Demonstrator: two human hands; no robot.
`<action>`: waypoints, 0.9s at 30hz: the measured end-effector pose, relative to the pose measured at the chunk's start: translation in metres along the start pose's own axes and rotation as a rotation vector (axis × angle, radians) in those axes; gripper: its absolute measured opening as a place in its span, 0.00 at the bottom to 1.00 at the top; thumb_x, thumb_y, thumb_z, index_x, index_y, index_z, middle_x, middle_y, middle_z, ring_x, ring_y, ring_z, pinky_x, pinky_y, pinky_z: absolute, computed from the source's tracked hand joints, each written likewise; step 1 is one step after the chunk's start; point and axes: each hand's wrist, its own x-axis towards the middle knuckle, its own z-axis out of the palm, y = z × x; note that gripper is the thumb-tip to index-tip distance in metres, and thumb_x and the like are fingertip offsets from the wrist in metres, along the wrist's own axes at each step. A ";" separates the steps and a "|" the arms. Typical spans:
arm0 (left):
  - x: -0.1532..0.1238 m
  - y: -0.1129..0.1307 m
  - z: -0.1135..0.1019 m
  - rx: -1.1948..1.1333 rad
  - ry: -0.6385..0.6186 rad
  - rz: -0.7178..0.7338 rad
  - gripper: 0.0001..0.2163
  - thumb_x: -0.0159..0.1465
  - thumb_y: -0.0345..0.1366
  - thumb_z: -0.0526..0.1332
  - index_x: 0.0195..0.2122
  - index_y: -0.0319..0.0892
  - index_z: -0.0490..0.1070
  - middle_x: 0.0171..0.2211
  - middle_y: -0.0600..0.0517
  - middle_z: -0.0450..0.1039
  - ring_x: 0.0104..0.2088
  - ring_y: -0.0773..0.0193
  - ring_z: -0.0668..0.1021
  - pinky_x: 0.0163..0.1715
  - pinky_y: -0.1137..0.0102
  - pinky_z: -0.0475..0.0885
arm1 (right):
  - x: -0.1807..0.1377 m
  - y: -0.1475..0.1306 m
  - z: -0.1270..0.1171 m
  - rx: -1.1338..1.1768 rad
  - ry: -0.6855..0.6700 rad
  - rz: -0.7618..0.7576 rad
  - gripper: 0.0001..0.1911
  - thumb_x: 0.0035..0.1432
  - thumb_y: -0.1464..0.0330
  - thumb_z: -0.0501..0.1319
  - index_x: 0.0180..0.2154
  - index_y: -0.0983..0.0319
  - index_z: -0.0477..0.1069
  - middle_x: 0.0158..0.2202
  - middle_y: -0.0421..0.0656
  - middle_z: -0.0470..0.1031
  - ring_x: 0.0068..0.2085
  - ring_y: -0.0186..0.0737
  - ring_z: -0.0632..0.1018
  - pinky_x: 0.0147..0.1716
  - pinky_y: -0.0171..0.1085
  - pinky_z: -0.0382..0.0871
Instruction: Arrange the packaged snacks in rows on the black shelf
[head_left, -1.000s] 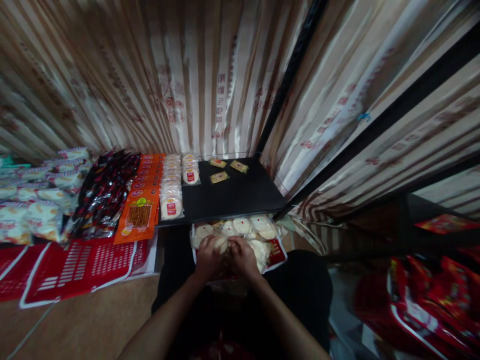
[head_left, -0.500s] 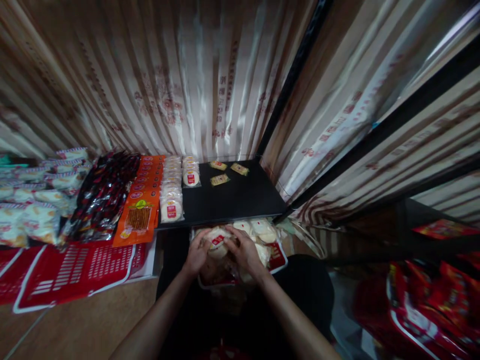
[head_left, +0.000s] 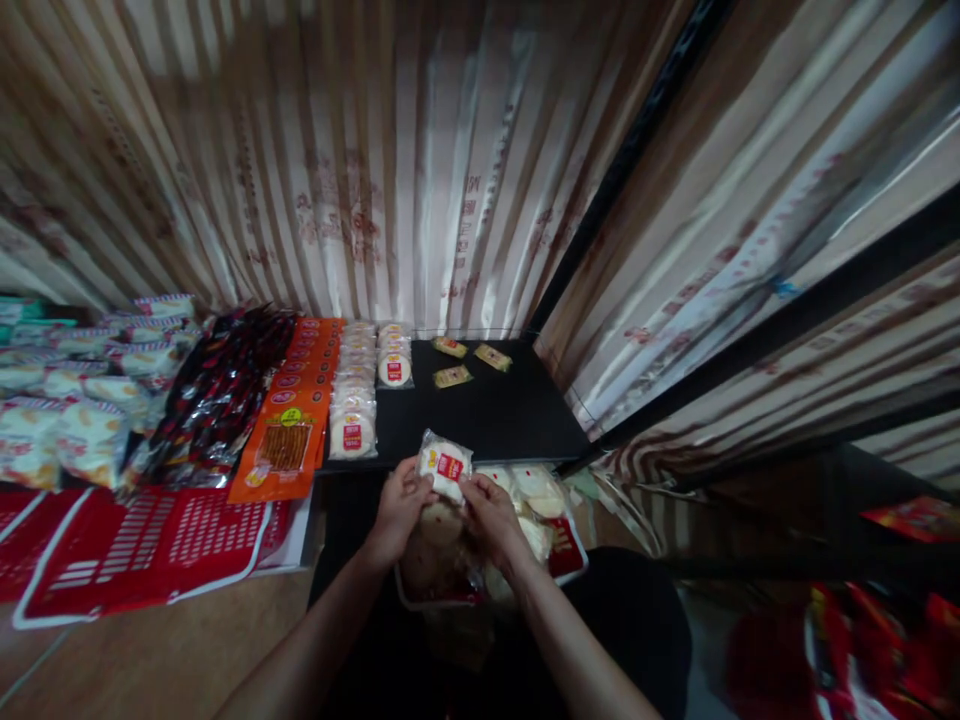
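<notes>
Between my two hands is a round white cracker packet (head_left: 445,468) in clear wrap with a red label, label side up. My left hand (head_left: 400,508) pinches its left edge, and my right hand (head_left: 495,515) grips the right edge. Below them stands a red basket (head_left: 568,556) with a white rim, holding several similar wrapped rounds (head_left: 538,488). Just beyond, on a black shelf (head_left: 480,425), matching packets stand in a longer row (head_left: 352,432) and a shorter row (head_left: 394,368).
Three small yellow packets (head_left: 454,376) lie on the shelf. Left of the rows are orange snack bags (head_left: 281,440), dark red packets (head_left: 217,390) and white bags (head_left: 94,440). A red basket (head_left: 180,540) is below them. Black posts (head_left: 622,170) and a curtain (head_left: 427,180) enclose the shelf.
The packet has risen a little out of the basket toward the shelf edge, and its label now faces up more plainly. Both hands still hold it. The view has shifted slightly.
</notes>
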 end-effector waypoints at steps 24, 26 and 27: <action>0.079 0.017 0.010 0.834 0.297 0.470 0.23 0.59 0.31 0.50 0.56 0.32 0.61 0.61 0.40 0.56 0.62 0.54 0.58 0.61 0.59 0.54 | 0.136 -0.061 0.068 -0.675 0.022 -0.310 0.14 0.52 0.59 0.57 0.34 0.60 0.75 0.28 0.41 0.77 0.29 0.37 0.76 0.28 0.32 0.66; 0.094 0.018 0.008 0.804 0.307 0.417 0.23 0.59 0.31 0.49 0.56 0.32 0.61 0.60 0.39 0.57 0.61 0.54 0.58 0.61 0.59 0.53 | 0.144 -0.063 0.079 -0.695 0.031 -0.319 0.13 0.52 0.59 0.57 0.34 0.60 0.75 0.29 0.41 0.78 0.30 0.38 0.76 0.29 0.33 0.66; 0.101 0.019 0.007 0.785 0.316 0.394 0.22 0.60 0.32 0.50 0.56 0.32 0.62 0.60 0.39 0.57 0.61 0.53 0.58 0.61 0.58 0.52 | 0.148 -0.064 0.084 -0.708 0.040 -0.324 0.13 0.53 0.59 0.57 0.34 0.59 0.75 0.29 0.41 0.78 0.31 0.39 0.76 0.30 0.34 0.66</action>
